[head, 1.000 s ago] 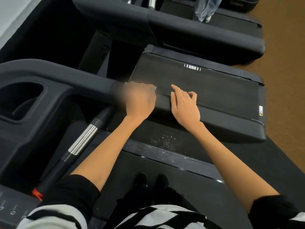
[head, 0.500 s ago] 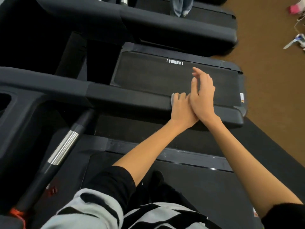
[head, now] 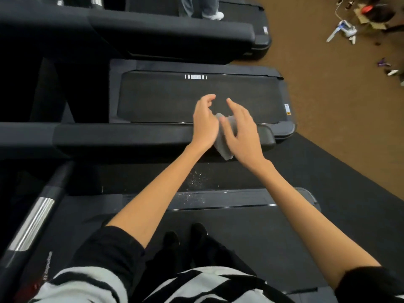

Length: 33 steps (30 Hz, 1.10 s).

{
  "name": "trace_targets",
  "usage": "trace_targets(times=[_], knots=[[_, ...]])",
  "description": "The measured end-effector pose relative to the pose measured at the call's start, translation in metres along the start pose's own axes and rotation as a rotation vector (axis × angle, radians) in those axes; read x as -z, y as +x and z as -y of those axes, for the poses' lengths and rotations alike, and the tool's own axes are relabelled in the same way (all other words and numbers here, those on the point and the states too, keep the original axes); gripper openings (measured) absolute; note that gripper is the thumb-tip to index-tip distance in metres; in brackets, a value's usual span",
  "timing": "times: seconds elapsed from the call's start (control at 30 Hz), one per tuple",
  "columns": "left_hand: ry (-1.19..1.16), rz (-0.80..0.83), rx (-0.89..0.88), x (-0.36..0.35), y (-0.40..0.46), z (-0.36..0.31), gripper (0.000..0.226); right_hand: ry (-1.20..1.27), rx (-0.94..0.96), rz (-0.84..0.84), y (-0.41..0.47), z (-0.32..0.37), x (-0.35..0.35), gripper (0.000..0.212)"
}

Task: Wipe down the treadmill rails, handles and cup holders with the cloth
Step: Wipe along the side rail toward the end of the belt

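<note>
A grey cloth (head: 223, 142) hangs between my two hands just above the black side rail (head: 131, 136) of the treadmill, near the rail's rounded end (head: 265, 136). My right hand (head: 243, 133) holds the cloth, its thumb lying across the fabric and its fingers stretched forward. Close on the cloth's left side is my left hand (head: 204, 123), fingers loosely curled and nothing visible in them. Both hands sit over the rail, with the neighbouring treadmill's belt (head: 164, 97) behind them.
A chrome-banded handle bar (head: 32, 224) runs along the lower left. White specks (head: 196, 180) lie on the deck edge below the rail. Another treadmill's rail (head: 153, 33) crosses the top, with a person's legs (head: 205, 7) beyond. Loose items (head: 345, 29) litter the brown floor.
My left hand slid the cloth rightward along the rail to its end. The cloth has now come up off the rail into my right hand, and the left hand's fingers have loosened.
</note>
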<state>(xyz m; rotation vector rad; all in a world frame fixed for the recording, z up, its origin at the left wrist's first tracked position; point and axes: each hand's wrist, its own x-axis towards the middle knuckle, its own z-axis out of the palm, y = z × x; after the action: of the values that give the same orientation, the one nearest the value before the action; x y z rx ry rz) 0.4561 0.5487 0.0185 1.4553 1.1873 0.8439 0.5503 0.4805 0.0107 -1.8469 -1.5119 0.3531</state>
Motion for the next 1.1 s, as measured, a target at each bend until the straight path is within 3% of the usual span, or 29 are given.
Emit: trace_targets(times=[0.13, 0.27, 0.43, 0.53, 0.73, 0.9, 1.1], knots=[[0.406, -0.043, -0.137, 0.037, -0.001, 0.018, 0.037, -0.414, 0.103, 0.021, -0.012, 0.004, -0.023, 0.055], [0.87, -0.021, -0.216, 0.064, -0.007, 0.036, 0.032, -0.536, 0.234, -0.025, -0.017, -0.004, -0.021, 0.043], [0.996, -0.069, -0.321, 0.076, -0.019, 0.052, 0.045, -0.553, 0.421, -0.058, -0.029, -0.034, -0.001, 0.038], [1.031, -0.043, -0.343, 0.078, -0.024, 0.054, 0.051, -0.501, 0.433, -0.111, -0.035, -0.058, 0.01, 0.034], [1.072, -0.008, -0.346, 0.085, -0.027, 0.056, 0.05, -0.347, 0.2, -0.217, -0.022, -0.063, 0.023, 0.023], [1.071, -0.017, -0.354, 0.092, -0.033, 0.058, 0.05, -0.129, -0.231, 0.016, 0.008, -0.072, 0.044, 0.025], [1.103, -0.069, -0.325, 0.098, -0.043, 0.062, 0.051, -0.038, -0.552, 0.096, 0.027, -0.078, 0.053, 0.043]])
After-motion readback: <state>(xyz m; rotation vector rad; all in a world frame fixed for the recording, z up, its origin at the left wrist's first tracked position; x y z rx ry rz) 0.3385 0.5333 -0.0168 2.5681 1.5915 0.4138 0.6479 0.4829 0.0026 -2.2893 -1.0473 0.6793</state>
